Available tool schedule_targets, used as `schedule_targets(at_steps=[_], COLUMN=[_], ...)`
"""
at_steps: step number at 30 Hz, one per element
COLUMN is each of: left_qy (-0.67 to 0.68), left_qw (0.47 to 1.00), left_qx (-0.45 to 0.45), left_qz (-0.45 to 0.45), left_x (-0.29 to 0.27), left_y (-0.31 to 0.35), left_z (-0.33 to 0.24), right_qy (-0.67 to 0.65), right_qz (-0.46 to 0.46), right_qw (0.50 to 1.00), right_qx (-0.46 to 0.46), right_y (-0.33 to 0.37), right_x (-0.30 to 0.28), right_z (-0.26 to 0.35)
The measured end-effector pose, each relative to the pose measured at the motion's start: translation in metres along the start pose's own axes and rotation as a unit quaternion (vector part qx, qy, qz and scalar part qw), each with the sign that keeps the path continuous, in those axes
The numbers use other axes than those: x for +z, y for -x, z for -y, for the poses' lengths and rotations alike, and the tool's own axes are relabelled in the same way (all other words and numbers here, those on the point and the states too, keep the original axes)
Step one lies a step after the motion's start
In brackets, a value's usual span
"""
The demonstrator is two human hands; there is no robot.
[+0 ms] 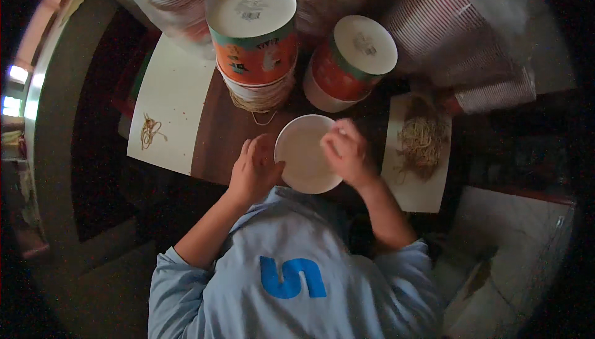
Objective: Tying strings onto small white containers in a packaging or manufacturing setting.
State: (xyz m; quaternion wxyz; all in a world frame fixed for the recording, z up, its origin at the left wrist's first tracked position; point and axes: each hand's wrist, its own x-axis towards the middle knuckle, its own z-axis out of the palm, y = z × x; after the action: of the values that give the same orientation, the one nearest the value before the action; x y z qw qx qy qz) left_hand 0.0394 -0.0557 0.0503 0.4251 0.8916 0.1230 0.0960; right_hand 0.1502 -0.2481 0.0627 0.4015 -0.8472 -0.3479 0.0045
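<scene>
A white round paper bucket (304, 156) stands before me with its open mouth up, its inside pale and bare. Beside its left wall is my left hand (253, 168), fingers stretched and a little apart, the thumb touching the rim. Over the right rim, my right hand (348, 153) has its fingers curled together in a pinch. Whatever lies between those fingertips is too small or blurred to make out. Behind the bucket, a stack of printed orange and green paper buckets (257, 60) stands upside down, tan string wound round its lower part.
Right of that stack is a shorter upside-down stack of red and green buckets (359, 79). Loose string (150, 131) lies on a white board (167, 100) at left. A tangled string bundle (423, 137) rests on another board (393, 184) at right. Plastic-wrapped nested cups (434, 20) fill the back.
</scene>
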Motion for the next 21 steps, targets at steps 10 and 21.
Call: schedule_targets(at_steps=[10,21], left_qy=[0.335,0.448], left_qw=[0.909,0.869], left_qx=[-0.200,-0.130], left_qz=[0.149,0.164], left_x=[0.012,-0.007], left_y=[-0.017,-0.015], left_z=[0.044,0.013], right_qy=[0.104,0.220], right_qz=[0.112,0.115], right_qw=[0.988,0.968], right_qx=[0.011,0.034], right_y=[-0.002,-0.001], right_x=[-0.003,-0.040], right_z=[-0.017,0.059])
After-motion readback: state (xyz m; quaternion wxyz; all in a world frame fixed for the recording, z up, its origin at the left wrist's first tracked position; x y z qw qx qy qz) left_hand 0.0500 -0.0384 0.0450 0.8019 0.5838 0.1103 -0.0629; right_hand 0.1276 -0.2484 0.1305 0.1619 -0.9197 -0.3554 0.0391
